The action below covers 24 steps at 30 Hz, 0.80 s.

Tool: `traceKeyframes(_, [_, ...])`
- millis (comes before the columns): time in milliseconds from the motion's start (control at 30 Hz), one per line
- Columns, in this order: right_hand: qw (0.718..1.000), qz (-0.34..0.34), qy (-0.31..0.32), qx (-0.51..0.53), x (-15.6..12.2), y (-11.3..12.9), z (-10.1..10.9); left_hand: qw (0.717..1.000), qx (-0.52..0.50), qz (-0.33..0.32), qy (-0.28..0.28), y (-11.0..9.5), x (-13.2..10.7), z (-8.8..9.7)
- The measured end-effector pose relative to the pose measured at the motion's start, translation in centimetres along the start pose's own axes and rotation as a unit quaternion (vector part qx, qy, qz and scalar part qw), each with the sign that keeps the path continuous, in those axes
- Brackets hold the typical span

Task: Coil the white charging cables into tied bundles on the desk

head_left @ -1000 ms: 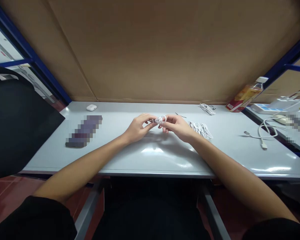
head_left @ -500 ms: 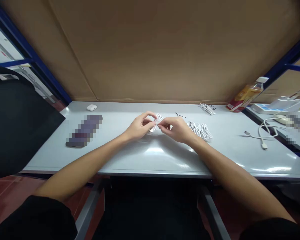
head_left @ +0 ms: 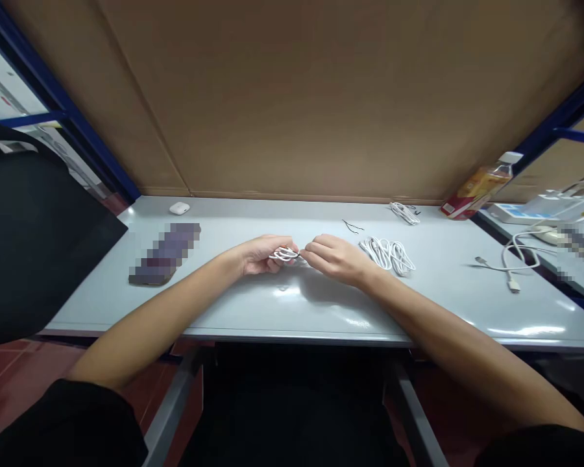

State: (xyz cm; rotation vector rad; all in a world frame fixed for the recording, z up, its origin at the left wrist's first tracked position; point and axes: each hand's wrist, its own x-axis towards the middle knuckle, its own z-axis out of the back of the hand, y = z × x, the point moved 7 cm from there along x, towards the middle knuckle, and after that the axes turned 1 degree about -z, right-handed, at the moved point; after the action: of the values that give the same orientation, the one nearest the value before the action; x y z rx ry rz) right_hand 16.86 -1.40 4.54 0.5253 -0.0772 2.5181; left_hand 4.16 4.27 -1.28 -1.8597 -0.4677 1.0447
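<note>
A small coil of thin white cable is held just above the middle of a glossy pale grey table, gripped in the curled fingers of the left hand. At the coil's right end, a thin black tie is pinched by the closed fingers of the right hand. Near the right wrist, loose loops of white cable are laid on the table.

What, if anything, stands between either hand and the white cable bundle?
Nothing visible does: the left hand holds the white cable bundle, and the right hand pinches at its dark tie. The other coiled cables lie off to the right.
</note>
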Motion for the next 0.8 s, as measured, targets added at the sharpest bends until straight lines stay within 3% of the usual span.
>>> traceKeyframes(100, [0.999, -0.021, -0.034, 0.028, -0.1, -0.7, -0.1, 1.0, 0.001, 0.003, 0.009, -0.3, -0.2, 0.1])
traceKeyframes(233, [0.977, -0.116, -0.123, 0.131, -0.7, -2.6, 0.5, 0.998, -0.045, -0.042, 0.027, -1.5, -0.6, 0.5])
traceKeyframes(300, [0.954, -0.188, -0.12, 0.202, -1.0, -3.6, 0.3, 0.995, -0.033, -0.079, 0.051, -2.1, -0.9, 0.4])
traceKeyframes(400, [0.906, -0.286, -0.085, 0.301, -1.4, -4.7, -0.4, 0.984, 0.079, -0.138, 0.074, -2.6, -1.0, 0.1])
traceKeyframes(500, [0.879, -0.314, -0.052, 0.354, -1.5, -4.9, -1.0, 0.963, 0.191, -0.182, 0.06, -2.4, -0.7, 0.0])
traceKeyframes(600, [0.907, -0.275, -0.046, 0.317, -1.2, -4.6, -1.0, 0.96, 0.221, -0.171, 0.022, -1.9, -0.1, 0.4])
traceKeyframes(733, [0.979, -0.14, -0.052, 0.139, -0.5, -3.2, -0.6, 0.97, 0.22, -0.106, -0.003, -1.1, 0.2, 0.6])
traceKeyframes(800, [0.995, -0.076, -0.033, 0.047, -0.2, -2.4, -1.1, 0.969, 0.232, -0.082, -0.02, -0.8, 0.2, 0.7])
